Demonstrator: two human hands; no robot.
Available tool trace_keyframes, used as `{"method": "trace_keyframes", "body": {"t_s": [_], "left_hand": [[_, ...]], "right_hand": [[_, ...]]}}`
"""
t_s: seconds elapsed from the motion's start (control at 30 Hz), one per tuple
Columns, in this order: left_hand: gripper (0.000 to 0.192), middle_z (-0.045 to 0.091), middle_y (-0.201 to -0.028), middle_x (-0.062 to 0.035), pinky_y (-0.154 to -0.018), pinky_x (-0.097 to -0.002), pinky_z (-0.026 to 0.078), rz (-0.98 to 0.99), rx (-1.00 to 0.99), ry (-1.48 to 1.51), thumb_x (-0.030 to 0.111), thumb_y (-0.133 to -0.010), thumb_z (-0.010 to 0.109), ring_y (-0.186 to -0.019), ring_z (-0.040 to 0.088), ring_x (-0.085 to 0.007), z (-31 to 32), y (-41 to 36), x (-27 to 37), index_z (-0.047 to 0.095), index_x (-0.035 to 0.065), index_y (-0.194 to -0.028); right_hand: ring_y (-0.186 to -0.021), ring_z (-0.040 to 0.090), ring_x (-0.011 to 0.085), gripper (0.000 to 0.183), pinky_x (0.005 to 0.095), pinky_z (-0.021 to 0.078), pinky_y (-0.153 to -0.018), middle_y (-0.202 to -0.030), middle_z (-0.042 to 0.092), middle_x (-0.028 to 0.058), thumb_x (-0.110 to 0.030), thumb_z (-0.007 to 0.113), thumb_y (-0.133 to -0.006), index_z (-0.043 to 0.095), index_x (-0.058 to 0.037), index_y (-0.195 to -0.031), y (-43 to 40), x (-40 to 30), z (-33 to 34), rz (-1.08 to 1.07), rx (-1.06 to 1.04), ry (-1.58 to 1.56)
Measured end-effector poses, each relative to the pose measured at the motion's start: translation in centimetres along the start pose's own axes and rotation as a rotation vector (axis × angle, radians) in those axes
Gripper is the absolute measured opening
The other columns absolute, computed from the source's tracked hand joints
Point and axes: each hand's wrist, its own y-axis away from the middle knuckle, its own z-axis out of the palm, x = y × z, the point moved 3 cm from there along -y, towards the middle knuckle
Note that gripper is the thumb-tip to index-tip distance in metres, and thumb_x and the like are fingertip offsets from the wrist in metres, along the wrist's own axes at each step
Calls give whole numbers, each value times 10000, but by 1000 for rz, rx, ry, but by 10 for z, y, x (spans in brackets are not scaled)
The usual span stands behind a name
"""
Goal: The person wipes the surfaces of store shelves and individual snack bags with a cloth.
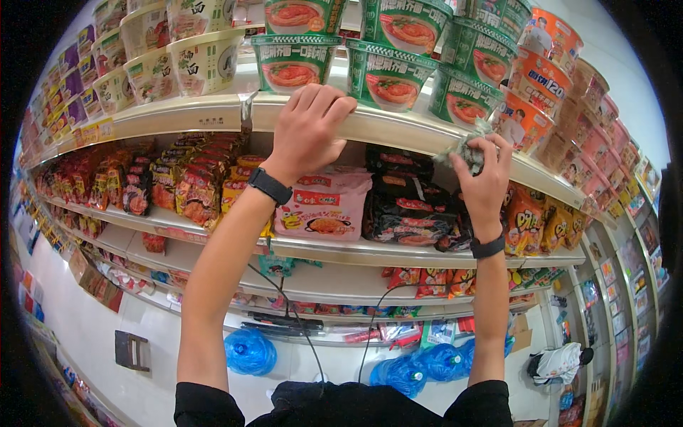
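My left hand is on the front edge of the upper shelf, its fingers curled over the top lip and the fingertips hidden. In my right hand is a crumpled grey-green cloth, pressed against the same edge further right. Green instant noodle tubs stand in stacks just behind the edge. Below my left hand sits a pink noodle multipack, with black noodle packs beside it. Both wrists wear dark bands.
Cream tubs are stacked left, orange tubs right. Bagged noodles line the shelf below. Blue-wrapped water bottles and a dark stool stand on the floor. A person in a white top is at lower right.
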Motion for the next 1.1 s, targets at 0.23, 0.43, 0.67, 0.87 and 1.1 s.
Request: {"method": "trace_keyframes", "body": {"t_s": [0.23, 0.43, 0.67, 0.87, 1.1], "left_hand": [[456, 547, -940, -61, -842, -383, 437, -5, -14, 6, 55, -514, 665, -938, 535, -273, 1, 2, -3, 530, 100, -948], [411, 530, -919, -40, -857, -366, 430, -10, 0, 0, 48, -561, 638, -902, 520, -250, 1, -2, 0, 548, 115, -957], [409, 525, -913, -49, -866, -380, 423, -24, -31, 28, 23, -567, 636, -906, 514, -262, -2, 3, -3, 551, 107, -958], [405, 515, -897, -50, -842, -368, 419, -16, -20, 23, 30, -568, 637, -898, 510, -262, 1, -3, 2, 549, 107, -955], [410, 510, -890, -49, -821, -356, 420, -37, -11, -14, 48, -567, 642, -889, 509, -256, 2, -1, 0, 546, 116, -959]], "right_hand": [[-934, 594, 287, 226, 352, 490, -778, -982, 590, 110, -36, 693, -759, 601, -46, -965, 3, 24, -5, 112, 45, -70], [-893, 586, 267, 201, 358, 486, -783, -951, 572, 91, -24, 691, -738, 643, -49, -932, 3, 0, 11, 72, 62, -76], [-879, 579, 291, 186, 367, 487, -744, -943, 561, 102, -62, 660, -716, 600, -66, -892, -9, -57, 46, -136, -80, -198], [-816, 576, 332, 168, 413, 480, -715, -876, 576, 129, -70, 618, -706, 571, -53, -866, 25, 36, 6, 9, 75, 51], [-798, 561, 324, 154, 405, 466, -723, -850, 551, 124, -70, 607, -726, 555, -40, -868, 17, 14, 20, 44, 95, 41]]}}
